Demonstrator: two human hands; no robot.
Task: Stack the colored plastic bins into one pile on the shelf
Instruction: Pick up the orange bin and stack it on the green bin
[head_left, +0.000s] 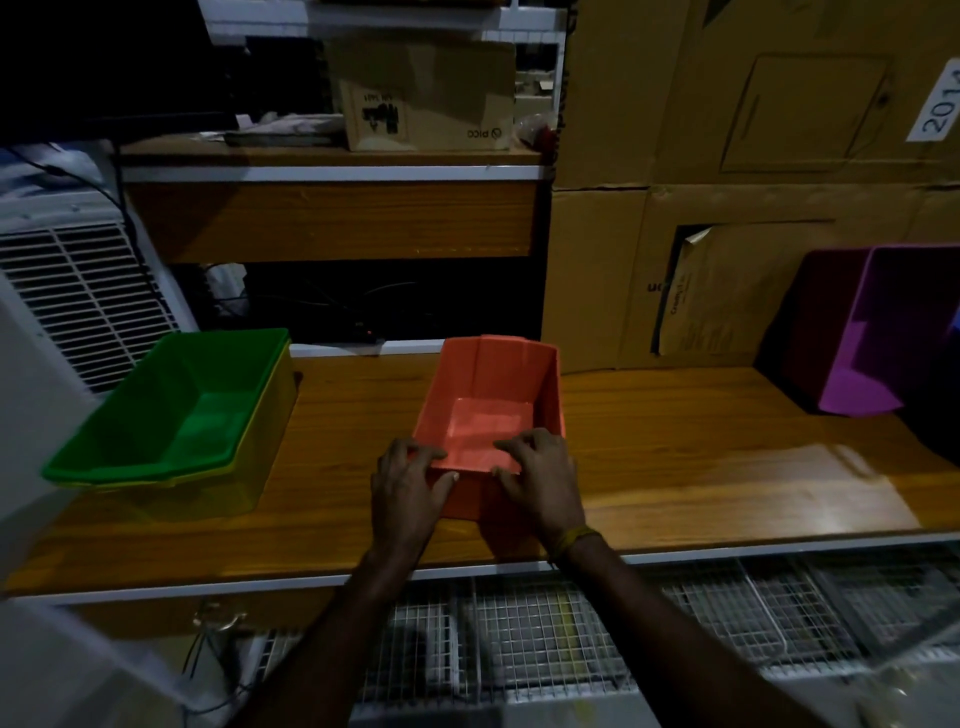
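Left hand (408, 486) and right hand (540, 478) pinch near rim of orange bin (493, 410), thumbs outside, ready for lift. Green-on-yellow pile (171, 410) at nine o'clock; purple bin (878, 338) at two.

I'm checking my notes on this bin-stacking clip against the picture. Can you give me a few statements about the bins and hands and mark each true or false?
1. Both hands grip the near rim of the orange bin. True: left hand and right hand hold it, fingers curled over the edge.
2. The green bin sits nested inside a yellow bin. True.
3. The orange bin is already on the green one. False: it stands apart on the wooden shelf, to their right.
4. The purple bin stands upright. False: it is tipped, its opening facing the camera.
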